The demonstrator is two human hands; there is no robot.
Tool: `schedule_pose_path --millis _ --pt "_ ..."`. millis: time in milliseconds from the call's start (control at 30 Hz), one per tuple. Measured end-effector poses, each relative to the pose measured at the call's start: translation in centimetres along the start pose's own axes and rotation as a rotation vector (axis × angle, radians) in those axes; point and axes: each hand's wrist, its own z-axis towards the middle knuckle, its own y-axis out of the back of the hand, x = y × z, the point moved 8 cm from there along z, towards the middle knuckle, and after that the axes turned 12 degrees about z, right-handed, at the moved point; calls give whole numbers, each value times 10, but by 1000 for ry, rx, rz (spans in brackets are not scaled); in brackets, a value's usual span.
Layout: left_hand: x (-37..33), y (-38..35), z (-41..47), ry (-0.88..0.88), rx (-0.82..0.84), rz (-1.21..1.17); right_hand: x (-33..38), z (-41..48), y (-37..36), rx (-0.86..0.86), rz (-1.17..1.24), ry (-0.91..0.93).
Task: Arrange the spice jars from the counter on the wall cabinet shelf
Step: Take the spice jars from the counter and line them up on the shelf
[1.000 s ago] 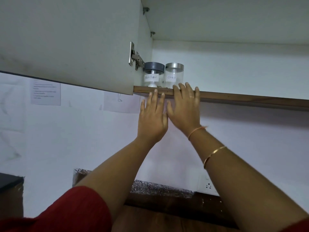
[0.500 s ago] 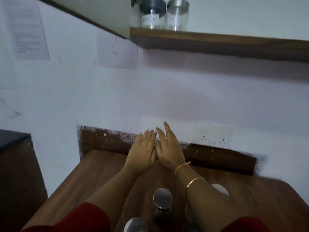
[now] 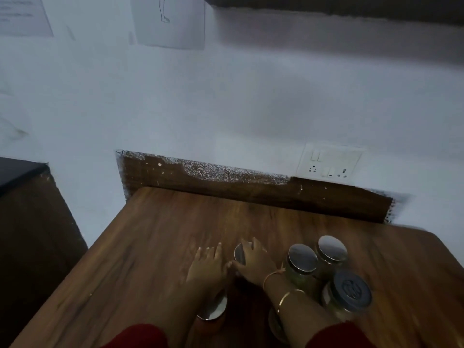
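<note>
Under the right hand [image 3: 253,262], a spice jar [image 3: 239,253].

White wall [image 3: 226,96]. Printed paper sheet [image 3: 23,15], 11 o'clock; line-drawing sheet [image 3: 169,21], 12 o'clock. Switch-and-socket plate [image 3: 329,163], 2 o'clock. Paint-speckled brown backsplash strip [image 3: 226,187], centre. Dark cabinet [image 3: 22,172], 9 o'clock.

Spice jars [image 3: 302,258] on the counter [image 3: 150,247]
Three stand right of the right hand [image 3: 253,262]; another jar [image 3: 239,253] is under it. The left hand [image 3: 207,268] lies just left, the wall socket [image 3: 329,163] behind.

No legible text, print on wall paper [image 3: 22,13] blurred, emblem on dark jar lid [image 3: 351,288] unreadable
</note>
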Motion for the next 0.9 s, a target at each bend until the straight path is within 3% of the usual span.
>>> schedule_pose_path --millis 267,533,633,767,900 --pt "10 10 6 86 13 -244 -10 4 4 -38 176 15" --pt "37 46 31 351 -75 -887 25 0 92 -286 562 145" --pt "42 66 41 471 -68 -1294 48 0 135 -310 755 209" --pt "13 97 51 347 164 -1889 78 -9 187 -315 895 375" --pt "-14 148 55 107 286 -2145 92 -12 231 -370 900 458"
